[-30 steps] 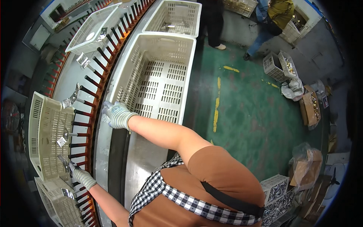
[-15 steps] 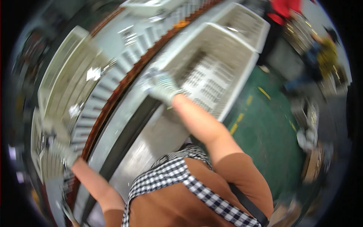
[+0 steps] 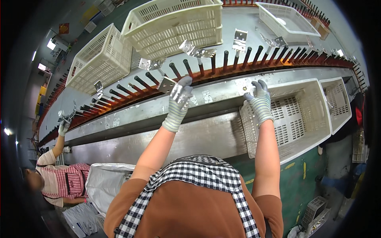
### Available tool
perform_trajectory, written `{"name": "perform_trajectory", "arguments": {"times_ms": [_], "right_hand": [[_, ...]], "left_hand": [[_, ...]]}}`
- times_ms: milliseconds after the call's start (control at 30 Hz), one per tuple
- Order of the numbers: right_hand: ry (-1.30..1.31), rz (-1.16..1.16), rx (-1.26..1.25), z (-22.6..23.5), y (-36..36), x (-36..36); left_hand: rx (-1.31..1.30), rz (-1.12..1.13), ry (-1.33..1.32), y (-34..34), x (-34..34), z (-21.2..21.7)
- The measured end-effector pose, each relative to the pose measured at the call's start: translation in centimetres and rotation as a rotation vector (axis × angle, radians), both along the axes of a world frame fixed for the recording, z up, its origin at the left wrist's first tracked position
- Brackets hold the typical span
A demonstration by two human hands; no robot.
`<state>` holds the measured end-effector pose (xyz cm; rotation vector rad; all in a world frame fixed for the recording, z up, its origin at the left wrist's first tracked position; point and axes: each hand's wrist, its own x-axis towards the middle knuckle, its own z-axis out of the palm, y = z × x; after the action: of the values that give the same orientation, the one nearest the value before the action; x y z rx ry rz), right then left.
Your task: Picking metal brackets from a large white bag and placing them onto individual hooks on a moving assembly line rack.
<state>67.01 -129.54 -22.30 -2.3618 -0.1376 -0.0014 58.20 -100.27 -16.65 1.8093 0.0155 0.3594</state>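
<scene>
The left hand (image 3: 179, 102) grasps a bracket (image 3: 166, 85) beside the pegs (image 3: 225, 60). The right hand (image 3: 260, 100), fingers parted and unloaded, is over the counter (image 3: 224, 89) in front of the pegs. A slack grip could drop the bracket; striking the pegs could scratch it.

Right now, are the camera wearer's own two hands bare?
No, the left hand and the right hand both wear pale, striped fabric gloves reaching the wrist.

A green floor (image 3: 293, 190) with yellow markings (image 3: 304, 170) lies at lower right; a long metal worktop (image 3: 206, 139) spans the middle; bright rectangles (image 3: 50, 44), windows or lamps, glow at upper left
</scene>
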Motion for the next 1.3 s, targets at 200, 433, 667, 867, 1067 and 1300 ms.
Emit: {"name": "perform_trajectory", "arguments": {"times_ms": [200, 433, 667, 867, 1067, 1300], "right_hand": [[-0.019, -0.006, -0.002, -2.1, -0.9, 0.9], [0.057, -0.021, 0.016, -0.2, -1.4, 1.0], [0.022, -0.044, -0.011, 0.1, -2.2, 0.7], [0.033, -0.041, -0.001, 0.7, -2.3, 0.8], [0.051, -0.045, -0.012, 0.7, -3.0, 1.0], [0.071, -0.046, -0.072, 0.6, -3.2, 1.4]], "left_hand": [[-0.383, -0.005, 0.084, -1.0, 6.7, -1.9], [0.634, 0.233, -0.177, 5.4, 10.1, -2.4], [0.932, 0.228, -0.726, 0.3, 6.8, 6.8], [0.737, -0.254, -0.345, -3.7, 5.9, -2.0], [1.252, -0.271, -0.100, -5.6, 11.0, -5.3], [1.606, -0.358, -0.236, -4.1, 15.4, -5.5]]}}
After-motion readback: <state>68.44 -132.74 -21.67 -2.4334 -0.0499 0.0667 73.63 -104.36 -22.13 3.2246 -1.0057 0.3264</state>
